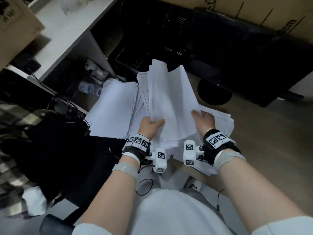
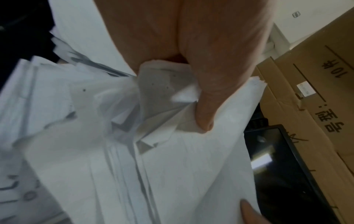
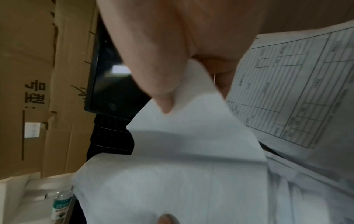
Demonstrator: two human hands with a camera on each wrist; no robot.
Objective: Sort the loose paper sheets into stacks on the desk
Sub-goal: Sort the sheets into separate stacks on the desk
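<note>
Left hand [image 1: 151, 125] and right hand [image 1: 202, 120] each pinch the paper bundle [image 1: 171, 99] by its near corners, long axis pointing away.

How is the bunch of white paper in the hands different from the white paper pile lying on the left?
The held bunch of white paper is lifted and bent, gripped by the left hand and right hand; the white paper pile on the left lies flat, with no hand on it. The held bunch stands tilted up; the pile lies fanned out. Both are white sheets, blank side showing.
</note>
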